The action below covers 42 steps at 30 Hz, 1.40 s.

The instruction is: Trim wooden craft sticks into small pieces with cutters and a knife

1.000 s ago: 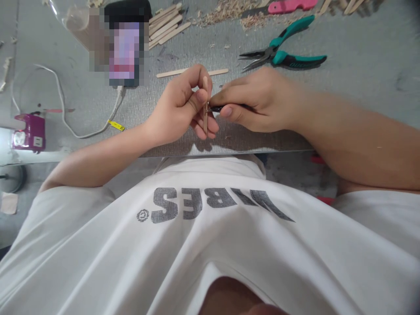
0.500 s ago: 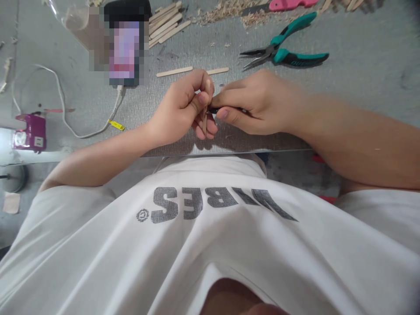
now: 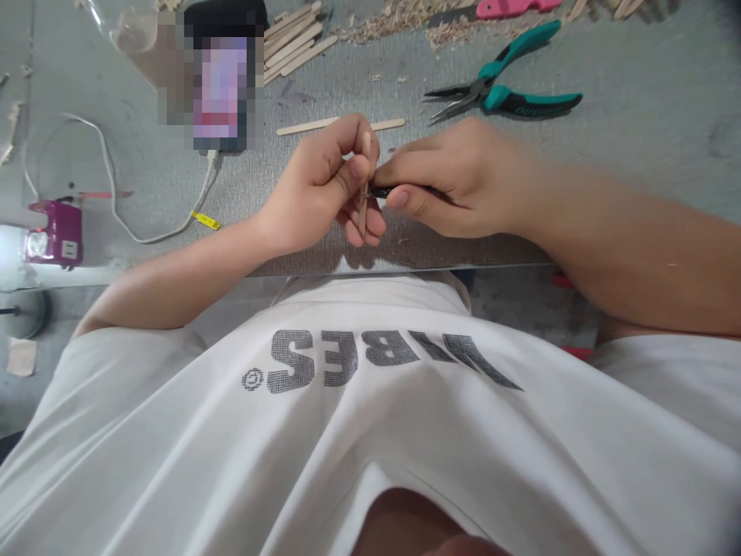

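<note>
Two bare hands, hardly shifted within the last second. Left hand (image 3: 312, 193) and right hand (image 3: 457, 181), both left of and nearer the body than the teal-handled steel needle-nose pliers (image 3: 498, 89), dipped slightly, then lifted back. Rounded top of the slim, pale, flat wooden stick (image 3: 366, 143) half hidden by the forefinger a moment ago, now clear above it again. Tip of the slender dark tool (image 3: 379, 192) kept against the same mid-length spot of the stick throughout. Read as small working strokes on one place, with no release and no change of hold.

Largest by far, a soft, creased white cotton T-shirt (image 3: 370, 463) with grey dotted lettering, filling the view nearer than the pliers. Under the pliers, a grey table (image 3: 637, 154), finely textured, with a hard straight edge. Far left of the pliers, a dark phone (image 3: 223, 77), blurred out, and a thin white cable (image 3: 116, 208) looping from it. Left of and beyond the pliers, a fanned pile of flat craft sticks (image 3: 292, 42), then curled wood shavings (image 3: 399, 19).

Smallest last: wooden stick held upright, clamped between left thumb and fingers; dark tool lying level, pinched narrowly between right thumb and forefinger, mostly hidden in the hand.
</note>
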Each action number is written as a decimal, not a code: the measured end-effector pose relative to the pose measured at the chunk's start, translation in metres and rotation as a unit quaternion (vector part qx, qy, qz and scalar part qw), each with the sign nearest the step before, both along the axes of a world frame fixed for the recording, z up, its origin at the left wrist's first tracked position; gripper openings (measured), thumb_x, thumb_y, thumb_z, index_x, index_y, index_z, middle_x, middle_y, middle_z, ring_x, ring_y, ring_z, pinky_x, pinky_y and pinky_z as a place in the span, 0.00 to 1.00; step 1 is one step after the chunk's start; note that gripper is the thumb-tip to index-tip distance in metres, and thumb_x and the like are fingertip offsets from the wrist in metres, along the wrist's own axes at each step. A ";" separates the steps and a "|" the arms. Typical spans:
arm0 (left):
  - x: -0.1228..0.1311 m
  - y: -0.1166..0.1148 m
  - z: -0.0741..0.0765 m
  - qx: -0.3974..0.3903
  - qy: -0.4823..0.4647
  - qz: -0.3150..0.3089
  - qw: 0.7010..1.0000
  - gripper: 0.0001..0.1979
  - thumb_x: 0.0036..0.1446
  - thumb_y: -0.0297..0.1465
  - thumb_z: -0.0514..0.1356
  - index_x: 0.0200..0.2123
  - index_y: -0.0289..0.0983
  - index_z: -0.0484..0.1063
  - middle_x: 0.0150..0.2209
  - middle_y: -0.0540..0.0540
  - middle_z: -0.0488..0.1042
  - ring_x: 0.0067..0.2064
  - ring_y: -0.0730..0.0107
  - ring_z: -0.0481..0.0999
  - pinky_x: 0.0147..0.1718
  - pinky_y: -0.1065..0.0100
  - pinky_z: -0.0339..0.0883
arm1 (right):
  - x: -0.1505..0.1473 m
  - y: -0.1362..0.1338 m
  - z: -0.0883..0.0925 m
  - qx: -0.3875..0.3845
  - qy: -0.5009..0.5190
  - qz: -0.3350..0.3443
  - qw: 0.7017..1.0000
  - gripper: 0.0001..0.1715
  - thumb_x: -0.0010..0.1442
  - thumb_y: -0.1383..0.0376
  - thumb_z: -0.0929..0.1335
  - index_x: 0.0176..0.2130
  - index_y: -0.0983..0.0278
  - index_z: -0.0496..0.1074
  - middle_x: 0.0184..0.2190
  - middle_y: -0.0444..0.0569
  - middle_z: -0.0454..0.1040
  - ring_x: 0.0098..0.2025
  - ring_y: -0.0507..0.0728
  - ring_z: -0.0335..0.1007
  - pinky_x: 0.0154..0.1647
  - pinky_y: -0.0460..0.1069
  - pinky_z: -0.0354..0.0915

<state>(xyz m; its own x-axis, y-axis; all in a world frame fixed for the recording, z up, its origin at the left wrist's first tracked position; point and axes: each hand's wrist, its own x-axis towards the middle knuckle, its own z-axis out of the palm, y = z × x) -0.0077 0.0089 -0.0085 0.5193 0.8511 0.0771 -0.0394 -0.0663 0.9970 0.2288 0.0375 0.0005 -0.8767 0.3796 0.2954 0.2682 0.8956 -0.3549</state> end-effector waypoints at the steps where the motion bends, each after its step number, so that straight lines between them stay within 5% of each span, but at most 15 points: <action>1: 0.000 0.000 0.001 0.003 -0.005 -0.002 1.000 0.29 0.69 0.62 0.65 0.38 0.43 0.63 0.23 0.52 0.81 0.23 0.62 0.85 0.18 0.70 0.73 | 0.000 0.001 0.000 -0.003 -0.002 -0.009 1.000 0.50 0.84 0.40 0.45 0.50 0.67 0.79 0.38 0.45 0.80 0.40 0.48 0.78 0.43 0.48 0.69; 7: -0.003 0.003 -0.001 0.007 0.036 -0.006 0.999 0.27 0.74 0.59 0.61 0.39 0.44 0.59 0.25 0.54 0.81 0.24 0.62 0.87 0.20 0.69 0.76 | 0.002 0.006 -0.002 -0.038 -0.036 -0.057 0.997 0.58 0.77 0.30 0.42 0.51 0.64 0.79 0.40 0.45 0.82 0.40 0.49 0.77 0.44 0.52 0.66; 27: -0.001 0.003 -0.004 0.005 0.035 -0.018 0.999 0.18 0.81 0.43 0.59 0.39 0.45 0.57 0.24 0.54 0.80 0.27 0.63 0.87 0.21 0.67 0.79 | -0.001 -0.007 0.003 -0.066 -0.084 -0.087 0.990 0.54 0.80 0.33 0.44 0.50 0.62 0.81 0.43 0.53 0.81 0.45 0.57 0.79 0.52 0.56 0.69; 35: -0.001 0.001 0.006 -0.006 0.035 0.027 0.999 0.13 0.83 0.37 0.54 0.41 0.44 0.58 0.24 0.55 0.79 0.28 0.62 0.89 0.22 0.69 0.78 | 0.000 -0.001 0.005 -0.079 -0.067 -0.111 0.988 0.64 0.70 0.23 0.40 0.51 0.59 0.80 0.39 0.48 0.82 0.43 0.54 0.79 0.47 0.56 0.67; 42: 0.006 -0.002 0.011 -0.081 0.049 0.078 0.992 0.11 0.82 0.32 0.49 0.40 0.44 0.55 0.29 0.55 0.83 0.28 0.67 0.88 0.27 0.72 0.78 | 0.003 -0.002 0.007 -0.015 -0.016 -0.157 0.987 0.61 0.72 0.25 0.41 0.53 0.61 0.78 0.31 0.48 0.73 0.35 0.53 0.70 0.46 0.55 0.68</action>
